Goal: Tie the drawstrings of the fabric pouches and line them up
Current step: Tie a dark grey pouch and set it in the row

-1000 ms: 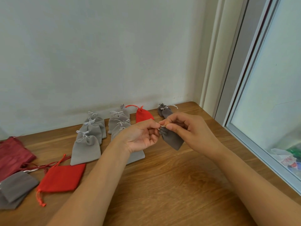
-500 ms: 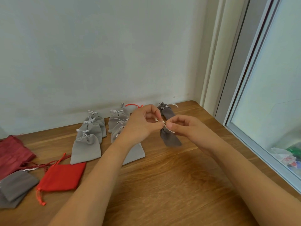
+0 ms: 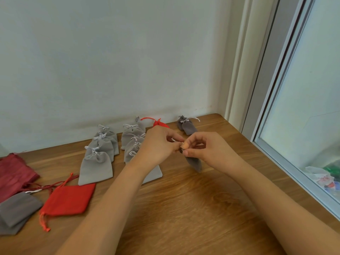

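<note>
Grip: left hand (image 3: pixel 158 144) and right hand (image 3: pixel 207 150) meet fingertip to fingertip above the bench (image 3: pixel 184 208), both pinched on the gathered neck of a dark grey pouch (image 3: pixel 194 163); a bit of white drawstring (image 3: pixel 173 140) shows at the left fingers. The pouch body hangs below the right hand, tilted, with its lower end close to the bench surface; contact cannot be told.

Tied dark grey pouches (image 3: pixel 187 125): far right by the wall, white cords knotted, well apart from the hands.

Tied red pouch (image 3: pixel 159 123): just behind the left hand, partly hidden by it, with a red cord looped toward the wall.

Light grey pouches, right column (image 3: pixel 131 134): overlapping in a line from the wall toward the viewer, nearest one partly under the left forearm.

Light grey pouches, left column (image 3: pixel 95 167): same arrangement, each with a white bow at the neck.

Flat red pouch (image 3: pixel 69 200): near left, cords loose.

Flat dark grey pouches (image 3: pixel 17 210): at the left edge, stacked.

Maroon fabric (image 3: pixel 12 172): far left, behind the flat dark grey pouches.

Window (image 3: pixel 303 107): along the right side of the bench.
</note>
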The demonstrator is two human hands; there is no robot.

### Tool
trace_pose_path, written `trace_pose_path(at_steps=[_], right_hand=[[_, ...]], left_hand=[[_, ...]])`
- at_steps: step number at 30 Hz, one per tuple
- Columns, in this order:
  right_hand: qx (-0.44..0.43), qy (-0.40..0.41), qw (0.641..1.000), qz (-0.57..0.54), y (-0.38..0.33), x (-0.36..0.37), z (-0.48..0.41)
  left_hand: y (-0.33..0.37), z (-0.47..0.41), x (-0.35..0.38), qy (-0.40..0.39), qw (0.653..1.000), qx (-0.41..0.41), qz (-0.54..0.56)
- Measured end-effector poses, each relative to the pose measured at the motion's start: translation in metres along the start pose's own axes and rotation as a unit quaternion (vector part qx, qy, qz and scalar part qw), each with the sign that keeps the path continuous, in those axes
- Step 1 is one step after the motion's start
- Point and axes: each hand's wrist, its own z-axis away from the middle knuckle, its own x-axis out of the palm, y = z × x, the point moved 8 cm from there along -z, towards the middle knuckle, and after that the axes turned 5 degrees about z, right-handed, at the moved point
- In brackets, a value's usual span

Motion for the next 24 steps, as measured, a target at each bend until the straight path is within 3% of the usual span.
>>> trace_pose_path(at_steps=[4,9,13,17,24], right_hand=[[0.012,0.05,0.999,-0.005,0.004,-0.009,-0.003],[0.016,-0.024,1.0,0.001,0.008,0.001,-0.002],[-0.005,-0.002,0.999,0.038,0.005,0.0,-0.002],[-0.009,0.028,1.0,-0.004,0.001,-0.011,0.0],[0.06,0.01,0.987,-0.148,0.015,-0.023,0.0]], left_hand=[[0.0,0.001,0.0,0.007,1.0,0.001,-0.015],[0.002,0.001,0.001,-0.013,1.0,0.017,-0.011],[0.004,0.002,0.003,-0.027,0.999,0.035,-0.022],[0.012,0.004,0.003,-0.022,0.997,0.077,-0.014],[0.036,0.013,0.013,-0.009,0.978,0.201,-0.059]])
